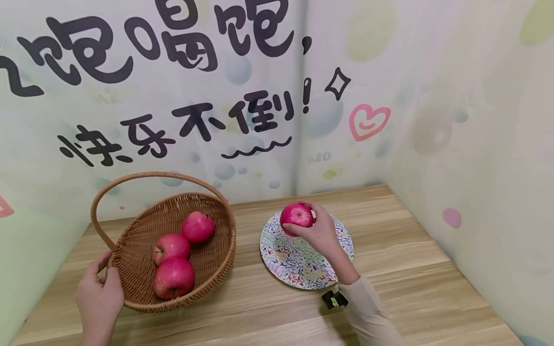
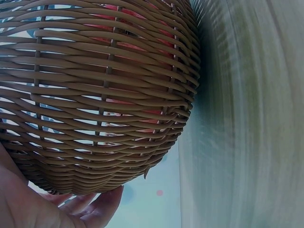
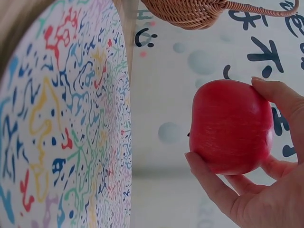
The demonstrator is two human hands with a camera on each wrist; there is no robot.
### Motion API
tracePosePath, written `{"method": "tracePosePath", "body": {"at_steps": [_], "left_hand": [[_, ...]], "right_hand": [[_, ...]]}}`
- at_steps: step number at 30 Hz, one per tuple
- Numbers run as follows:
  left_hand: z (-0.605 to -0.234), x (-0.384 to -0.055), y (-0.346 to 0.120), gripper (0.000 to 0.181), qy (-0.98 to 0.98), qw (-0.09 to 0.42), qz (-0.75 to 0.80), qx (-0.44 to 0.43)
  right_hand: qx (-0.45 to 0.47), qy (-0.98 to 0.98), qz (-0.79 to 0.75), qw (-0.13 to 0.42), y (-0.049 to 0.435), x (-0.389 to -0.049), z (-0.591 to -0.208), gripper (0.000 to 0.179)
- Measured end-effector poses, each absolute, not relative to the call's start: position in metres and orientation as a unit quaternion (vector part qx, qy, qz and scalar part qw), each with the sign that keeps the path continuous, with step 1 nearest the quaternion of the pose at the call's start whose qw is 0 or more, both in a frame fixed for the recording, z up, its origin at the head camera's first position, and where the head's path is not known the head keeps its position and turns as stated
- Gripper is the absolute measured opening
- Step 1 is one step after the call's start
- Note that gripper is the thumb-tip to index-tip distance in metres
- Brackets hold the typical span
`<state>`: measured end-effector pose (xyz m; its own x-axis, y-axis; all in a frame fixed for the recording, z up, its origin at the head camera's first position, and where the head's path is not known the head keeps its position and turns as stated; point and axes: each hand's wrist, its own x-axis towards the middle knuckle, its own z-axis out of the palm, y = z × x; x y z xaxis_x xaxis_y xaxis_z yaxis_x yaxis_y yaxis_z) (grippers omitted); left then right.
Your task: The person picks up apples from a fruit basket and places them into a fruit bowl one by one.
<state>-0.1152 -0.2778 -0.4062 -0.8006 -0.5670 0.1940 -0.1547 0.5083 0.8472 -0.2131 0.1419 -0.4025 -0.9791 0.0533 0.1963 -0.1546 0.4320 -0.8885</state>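
A red apple (image 1: pixel 296 217) is gripped between the thumb and fingers of my right hand (image 1: pixel 321 231). In the right wrist view, a gap shows between this apple (image 3: pixel 232 127) and the plate (image 3: pixel 85 118) with its colourful squiggle pattern. At the left, my left hand (image 1: pixel 100 293) grips the rim of a brown wicker basket (image 1: pixel 207 276) with a tall arched handle. The basket leans so that its inside faces me. Three red apples lie in it: an upper one (image 1: pixel 198 227), a middle one (image 1: pixel 172 248) and a lower one (image 1: pixel 174 277). The left wrist view shows the basket's woven outside (image 2: pixel 95 95).
The wood-grain table (image 1: pixel 259 312) meets a printed backdrop (image 1: pixel 268 182) with black lettering behind and a pale side wall (image 1: pixel 476 192) at the right. A small black device (image 1: pixel 334 299) sits at the right wrist. Bare tabletop lies between basket and plate.
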Motion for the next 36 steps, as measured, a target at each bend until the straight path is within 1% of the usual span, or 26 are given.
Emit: {"method": "tracePosePath", "body": {"at_steps": [9, 23, 36], "left_hand": [[-0.407, -0.116, -0.277, 0.051, -0.834, 0.241, -0.449, 0.213], [-0.406, -0.115, -0.277, 0.051, -0.835, 0.235, -0.45, 0.213], [-0.407, -0.116, -0.277, 0.05, -0.833, 0.244, -0.45, 0.209]], "right_hand": [[0.022, -0.84, 0.533, 0.1, 0.152, -0.217, -0.404, 0.066], [0.002, -0.845, 0.526, 0.1, 0.164, -0.221, -0.407, 0.066], [-0.017, -0.843, 0.529, 0.099, 0.175, -0.226, -0.411, 0.066]]}}
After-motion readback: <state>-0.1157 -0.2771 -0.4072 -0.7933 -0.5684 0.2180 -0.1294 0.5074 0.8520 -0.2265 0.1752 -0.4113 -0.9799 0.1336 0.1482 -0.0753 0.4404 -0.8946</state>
